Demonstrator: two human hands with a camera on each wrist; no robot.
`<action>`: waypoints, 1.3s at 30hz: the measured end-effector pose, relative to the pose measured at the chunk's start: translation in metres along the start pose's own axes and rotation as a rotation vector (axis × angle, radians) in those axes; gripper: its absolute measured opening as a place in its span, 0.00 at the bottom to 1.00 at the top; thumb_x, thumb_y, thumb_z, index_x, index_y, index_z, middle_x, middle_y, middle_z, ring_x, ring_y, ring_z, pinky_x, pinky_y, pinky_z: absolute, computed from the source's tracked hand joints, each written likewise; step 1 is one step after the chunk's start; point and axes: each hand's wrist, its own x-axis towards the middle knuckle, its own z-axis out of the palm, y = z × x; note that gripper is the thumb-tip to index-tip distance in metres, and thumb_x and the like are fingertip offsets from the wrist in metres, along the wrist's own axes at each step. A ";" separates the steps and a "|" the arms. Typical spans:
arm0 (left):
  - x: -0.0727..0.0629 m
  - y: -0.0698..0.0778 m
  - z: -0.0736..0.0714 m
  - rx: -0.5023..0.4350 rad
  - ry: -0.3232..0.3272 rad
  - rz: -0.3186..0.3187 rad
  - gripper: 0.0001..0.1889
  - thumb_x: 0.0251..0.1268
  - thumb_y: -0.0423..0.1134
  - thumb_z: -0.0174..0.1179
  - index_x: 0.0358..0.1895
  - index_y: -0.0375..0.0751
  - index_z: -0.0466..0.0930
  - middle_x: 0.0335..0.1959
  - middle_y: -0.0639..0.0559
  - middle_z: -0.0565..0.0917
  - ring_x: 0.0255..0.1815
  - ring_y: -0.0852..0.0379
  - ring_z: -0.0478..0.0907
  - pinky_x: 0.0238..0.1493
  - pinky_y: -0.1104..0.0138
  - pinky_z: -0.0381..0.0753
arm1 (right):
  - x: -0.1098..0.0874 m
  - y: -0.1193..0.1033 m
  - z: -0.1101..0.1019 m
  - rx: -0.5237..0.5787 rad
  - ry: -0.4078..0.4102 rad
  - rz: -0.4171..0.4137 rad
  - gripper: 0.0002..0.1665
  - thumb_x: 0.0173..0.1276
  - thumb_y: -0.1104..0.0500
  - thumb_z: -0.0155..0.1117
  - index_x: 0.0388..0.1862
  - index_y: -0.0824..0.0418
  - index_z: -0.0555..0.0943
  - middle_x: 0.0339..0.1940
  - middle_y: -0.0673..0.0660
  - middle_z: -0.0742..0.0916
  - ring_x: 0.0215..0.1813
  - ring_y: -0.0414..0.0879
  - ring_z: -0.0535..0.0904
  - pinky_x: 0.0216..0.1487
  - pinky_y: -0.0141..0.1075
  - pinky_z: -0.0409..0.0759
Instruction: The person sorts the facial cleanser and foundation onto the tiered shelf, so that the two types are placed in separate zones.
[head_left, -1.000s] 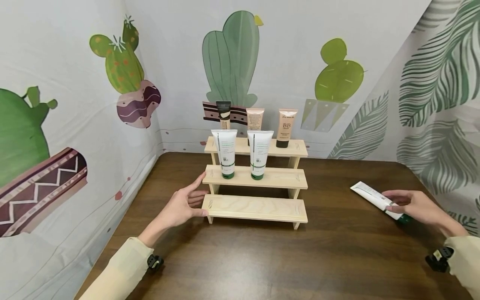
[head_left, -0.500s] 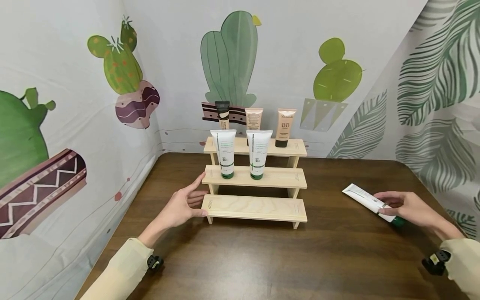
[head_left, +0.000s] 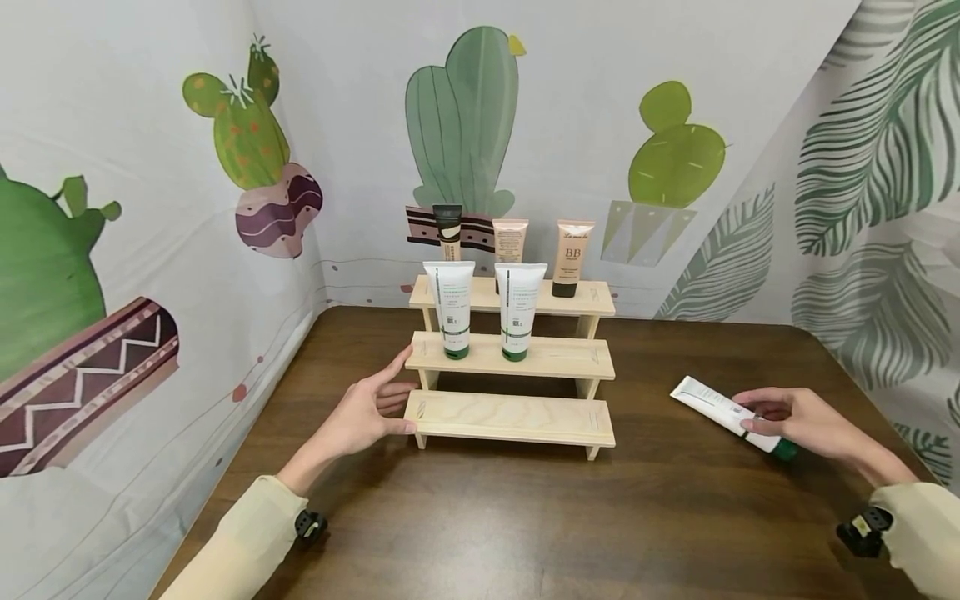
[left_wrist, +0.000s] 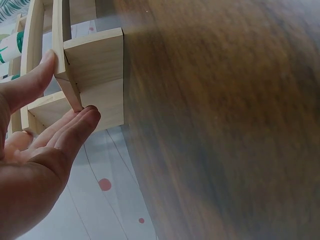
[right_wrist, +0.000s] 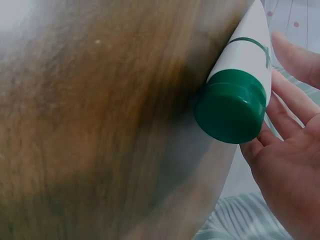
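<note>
A three-step wooden display stand (head_left: 510, 417) stands on the table in the head view. My left hand (head_left: 363, 417) grips its left end, the thumb on the lowest step and the fingers at the side; the left wrist view shows this hand (left_wrist: 45, 135) up close. Two white tubes with green caps, a left one (head_left: 453, 304) and a right one (head_left: 519, 304), stand upright on the middle step. To the right of the stand, my right hand (head_left: 806, 425) holds another white tube (head_left: 716, 407), lying slanted, its green cap (right_wrist: 232, 107) towards the wrist. Whether it touches the table I cannot tell.
On the top step stand a black-and-beige tube (head_left: 449, 229), a pinkish tube (head_left: 511, 237) partly hidden by a white one, and a BB cream tube (head_left: 572, 257). Behind the brown table (head_left: 480, 525) hangs a cactus-print cloth (head_left: 570, 108).
My right hand has moved left, with the white tube in it, closer to the stand and slightly towards the front. My left hand stays on the stand.
</note>
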 end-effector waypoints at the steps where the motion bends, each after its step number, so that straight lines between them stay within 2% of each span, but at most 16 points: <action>1: 0.000 0.000 0.000 -0.001 -0.002 0.002 0.61 0.54 0.22 0.78 0.87 0.56 0.51 0.65 0.24 0.78 0.65 0.34 0.79 0.67 0.49 0.80 | 0.000 -0.001 0.000 0.002 -0.006 -0.001 0.25 0.70 0.61 0.74 0.61 0.73 0.83 0.46 0.57 0.88 0.41 0.34 0.82 0.37 0.29 0.83; 9: 0.000 0.000 0.000 0.002 -0.002 0.000 0.61 0.55 0.22 0.78 0.87 0.56 0.51 0.65 0.24 0.77 0.66 0.34 0.79 0.67 0.49 0.80 | 0.004 -0.001 -0.002 0.025 -0.043 -0.050 0.22 0.70 0.68 0.70 0.60 0.77 0.81 0.43 0.54 0.88 0.39 0.33 0.80 0.34 0.28 0.80; 14: 0.001 -0.001 0.000 0.001 -0.004 0.001 0.61 0.55 0.22 0.78 0.87 0.56 0.51 0.65 0.24 0.77 0.66 0.35 0.79 0.67 0.49 0.80 | 0.008 0.004 -0.007 0.041 -0.119 -0.097 0.23 0.71 0.69 0.70 0.60 0.81 0.79 0.40 0.50 0.88 0.38 0.34 0.81 0.33 0.28 0.80; 20: 0.001 0.000 0.000 -0.002 -0.004 -0.005 0.61 0.55 0.23 0.78 0.87 0.57 0.51 0.65 0.24 0.78 0.66 0.35 0.79 0.67 0.49 0.80 | 0.014 0.004 -0.012 0.019 -0.168 -0.099 0.24 0.69 0.69 0.71 0.59 0.83 0.78 0.46 0.60 0.90 0.42 0.32 0.81 0.36 0.28 0.82; 24: 0.001 0.001 0.000 0.002 -0.004 -0.009 0.61 0.55 0.23 0.78 0.87 0.57 0.51 0.65 0.24 0.78 0.66 0.34 0.79 0.67 0.49 0.80 | 0.016 0.001 -0.010 0.051 -0.201 -0.083 0.24 0.69 0.70 0.70 0.59 0.83 0.78 0.49 0.64 0.89 0.42 0.32 0.81 0.36 0.29 0.83; 28: 0.000 0.001 0.000 0.003 -0.004 -0.009 0.61 0.55 0.23 0.78 0.87 0.57 0.51 0.65 0.24 0.77 0.65 0.35 0.79 0.67 0.49 0.80 | 0.020 -0.003 -0.008 0.075 -0.240 -0.111 0.22 0.69 0.72 0.68 0.59 0.83 0.78 0.51 0.67 0.88 0.44 0.33 0.81 0.38 0.28 0.83; 33: 0.000 0.001 0.000 0.005 -0.004 -0.007 0.61 0.55 0.23 0.78 0.87 0.56 0.50 0.65 0.24 0.78 0.65 0.34 0.79 0.67 0.49 0.80 | 0.026 -0.007 -0.007 0.099 -0.284 -0.171 0.20 0.72 0.72 0.67 0.59 0.81 0.79 0.52 0.68 0.88 0.46 0.34 0.83 0.40 0.28 0.84; 39: 0.000 0.001 0.000 -0.004 -0.004 -0.005 0.61 0.55 0.23 0.78 0.87 0.56 0.50 0.65 0.23 0.77 0.66 0.34 0.79 0.67 0.49 0.80 | 0.032 -0.009 -0.005 0.158 -0.342 -0.216 0.21 0.71 0.72 0.68 0.59 0.84 0.77 0.49 0.62 0.89 0.42 0.38 0.83 0.37 0.31 0.84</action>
